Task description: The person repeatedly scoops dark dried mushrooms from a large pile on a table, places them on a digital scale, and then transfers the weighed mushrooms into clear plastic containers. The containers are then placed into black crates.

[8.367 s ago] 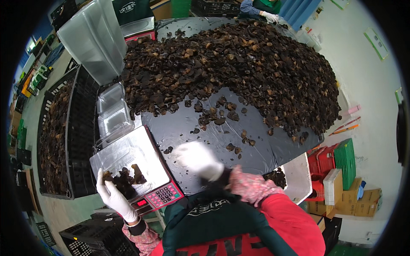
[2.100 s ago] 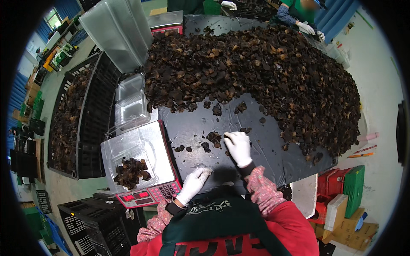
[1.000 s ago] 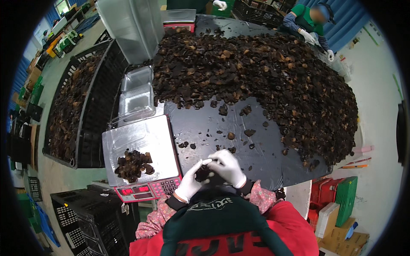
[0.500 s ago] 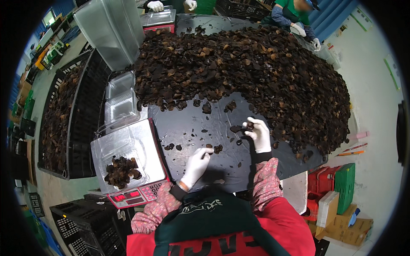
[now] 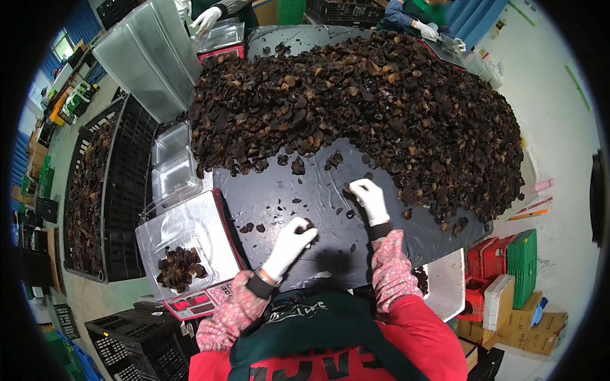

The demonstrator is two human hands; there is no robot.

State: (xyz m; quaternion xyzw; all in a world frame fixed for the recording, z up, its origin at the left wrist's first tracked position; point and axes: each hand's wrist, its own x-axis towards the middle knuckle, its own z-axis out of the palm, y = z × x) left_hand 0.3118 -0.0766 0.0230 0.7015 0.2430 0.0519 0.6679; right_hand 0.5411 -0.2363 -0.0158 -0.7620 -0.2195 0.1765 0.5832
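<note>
My left hand point(image 5: 292, 244), white-gloved, has curled fingers around a small dark fungus piece point(image 5: 308, 223) over the dark plastic-covered table point(image 5: 267, 197). My right hand point(image 5: 370, 202), also gloved, pinches a dark piece at its fingertips, farther forward and right. Small loose pieces lie around both. Beside my left hand, a red scale point(image 5: 225, 263) carries an open clear container point(image 5: 152, 247) with a clump of dark fungus point(image 5: 181, 270). A big heap of the same fungus point(image 5: 356, 95) covers the back and right of the table.
Tall stacked clear containers point(image 5: 143, 63) and smaller trays point(image 5: 171, 171) stand at left, beside a black crate of fungus point(image 5: 127, 190). A white bin point(image 5: 445, 286), red crates point(image 5: 483, 260) and cartons point(image 5: 540, 324) sit at right. Two gloved co-workers point(image 5: 206, 19) point(image 5: 419, 22) work across the table.
In the last half second my right hand has turned over and shifted slightly left. Earlier my left hand was at the container, then both hands met over the table; now they are apart.
</note>
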